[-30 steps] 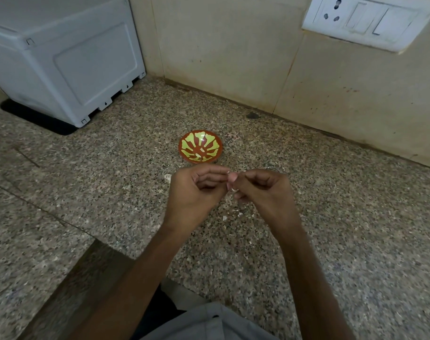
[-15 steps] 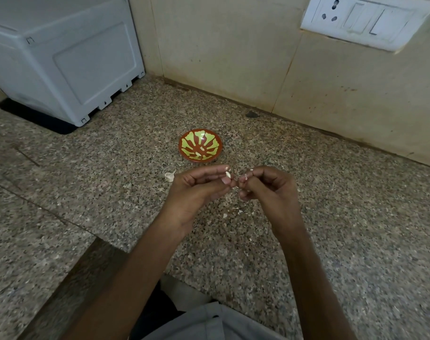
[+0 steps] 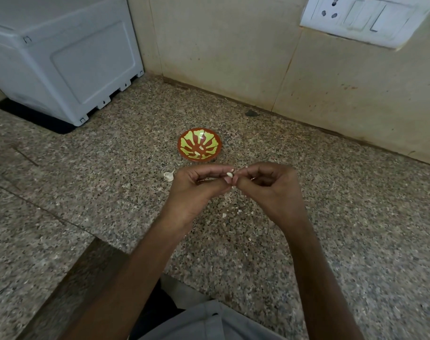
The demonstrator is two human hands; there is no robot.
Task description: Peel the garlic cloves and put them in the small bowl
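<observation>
We find left hand (image 3: pixel 196 192) and right hand (image 3: pixel 272 192) both pinching one garlic clove (image 3: pixel 229 174) (peeling unfinished, we judge). Small bowl (image 3: pixel 180 146), twelve o'clock of them, holds one peeled clove (image 3: pixel 198 152).

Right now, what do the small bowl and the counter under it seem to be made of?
The small bowl looks like glazed ceramic or painted clay. Its red-brown and yellow-green inside is glossy and shows a bright highlight. Plastic cannot be ruled out.

The counter looks like polished granite or a similar stone. It has fine black, grey and beige speckles and only a dull sheen.
</observation>
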